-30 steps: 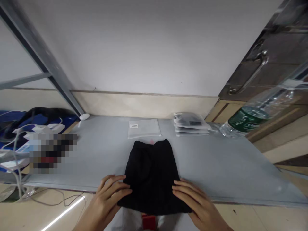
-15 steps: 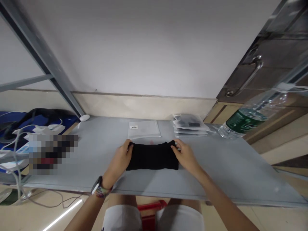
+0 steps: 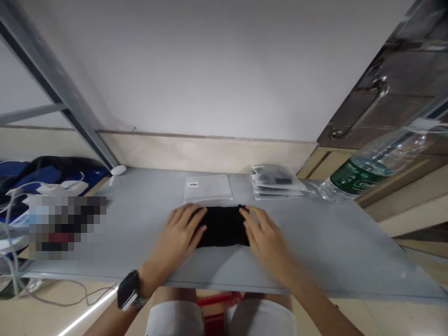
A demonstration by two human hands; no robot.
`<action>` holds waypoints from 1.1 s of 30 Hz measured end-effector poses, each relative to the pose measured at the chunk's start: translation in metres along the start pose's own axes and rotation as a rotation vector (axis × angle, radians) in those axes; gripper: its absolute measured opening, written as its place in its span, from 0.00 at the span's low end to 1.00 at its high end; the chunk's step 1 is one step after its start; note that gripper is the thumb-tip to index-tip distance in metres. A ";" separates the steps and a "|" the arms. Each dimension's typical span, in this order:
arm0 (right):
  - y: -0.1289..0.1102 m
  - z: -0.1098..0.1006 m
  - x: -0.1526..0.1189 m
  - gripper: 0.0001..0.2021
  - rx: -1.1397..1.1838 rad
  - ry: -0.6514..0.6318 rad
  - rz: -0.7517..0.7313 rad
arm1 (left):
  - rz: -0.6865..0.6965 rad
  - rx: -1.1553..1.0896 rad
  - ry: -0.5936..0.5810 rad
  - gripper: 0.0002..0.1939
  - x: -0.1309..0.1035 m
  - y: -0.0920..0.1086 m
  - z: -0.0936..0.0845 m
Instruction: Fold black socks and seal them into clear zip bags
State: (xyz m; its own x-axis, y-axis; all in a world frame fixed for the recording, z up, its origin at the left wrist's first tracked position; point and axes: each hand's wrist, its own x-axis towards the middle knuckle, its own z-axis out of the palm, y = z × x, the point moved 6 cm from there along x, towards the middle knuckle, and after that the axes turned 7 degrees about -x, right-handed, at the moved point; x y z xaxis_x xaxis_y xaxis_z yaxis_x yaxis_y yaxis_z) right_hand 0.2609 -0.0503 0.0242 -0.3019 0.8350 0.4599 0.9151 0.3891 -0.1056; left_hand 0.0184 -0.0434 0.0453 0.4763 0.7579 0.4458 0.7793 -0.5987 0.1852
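Observation:
A folded black cloth (image 3: pixel 224 226) lies flat on the grey table near its front edge. My left hand (image 3: pixel 182 231) rests over the cloth's left end, its fingers spread. Over the right end lies my right hand (image 3: pixel 264 233), fingers also apart and touching the fabric. Behind the cloth is a flat clear packet (image 3: pixel 209 187) with a small white label. To its right, several clear packets with dark contents form a stack (image 3: pixel 276 182).
A large water bottle (image 3: pixel 360 177) with a green label leans at the right rear. Cables and white items (image 3: pixel 52 189) crowd the far left. A metal post (image 3: pixel 75 107) rises at the left rear, beside a small white round object (image 3: pixel 118 170). A wall backs the table (image 3: pixel 332 252).
Both hands have let go of the cloth's upper corners and now lie over its ends with fingers spread, closer together. The view has shifted slightly.

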 end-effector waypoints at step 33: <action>0.054 0.053 0.006 0.29 1.161 -0.350 0.803 | 0.078 -0.208 -0.128 0.16 0.009 0.065 0.013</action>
State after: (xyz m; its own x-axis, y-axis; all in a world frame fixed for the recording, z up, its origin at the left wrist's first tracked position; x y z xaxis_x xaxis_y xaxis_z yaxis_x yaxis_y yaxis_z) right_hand 0.2948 -0.0034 -0.0249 -0.0266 0.9593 -0.2813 0.1896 -0.2714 -0.9436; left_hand 0.0783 -0.0720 0.0494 0.5895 0.7261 0.3539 0.6440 -0.6869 0.3367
